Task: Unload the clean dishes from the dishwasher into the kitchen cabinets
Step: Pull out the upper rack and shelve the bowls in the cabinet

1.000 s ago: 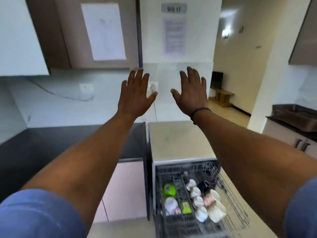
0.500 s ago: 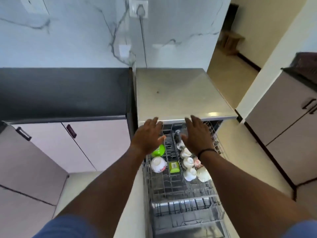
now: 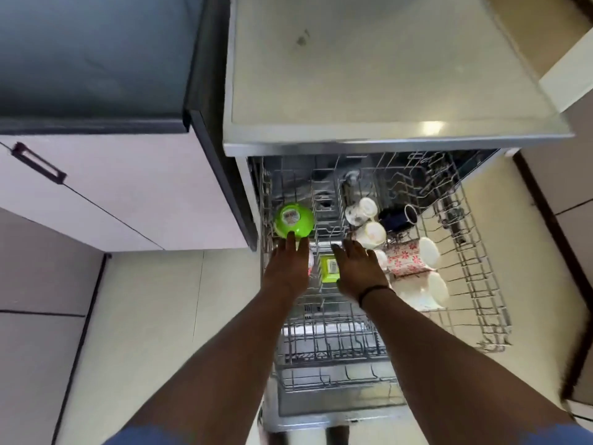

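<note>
The dishwasher's upper wire rack (image 3: 475, 284) is pulled out below me. A green bowl (image 3: 293, 220) lies upside down at its left, and a small green square container (image 3: 330, 268) sits in the middle. On the right lie several white mugs (image 3: 370, 234), a red-patterned mug (image 3: 407, 258) and a dark blue mug (image 3: 398, 218). My left hand (image 3: 287, 271) hovers flat, fingertips at the green bowl's near edge, covering a white bowl. My right hand (image 3: 359, 271) is spread beside the green container. Neither holds anything.
The dishwasher's steel top (image 3: 369, 75) juts out above the rack. A dark countertop (image 3: 90, 59) with pale cabinet doors (image 3: 128, 194) and a black handle (image 3: 38, 163) stands to the left. Another cabinet (image 3: 571, 203) is at the right. The lower rack (image 3: 333, 364) shows beneath my forearms.
My head has tilted from the wall down over the dishwasher. Both hands dropped from raised in front of me into the upper rack, over the green bowl and container.
</note>
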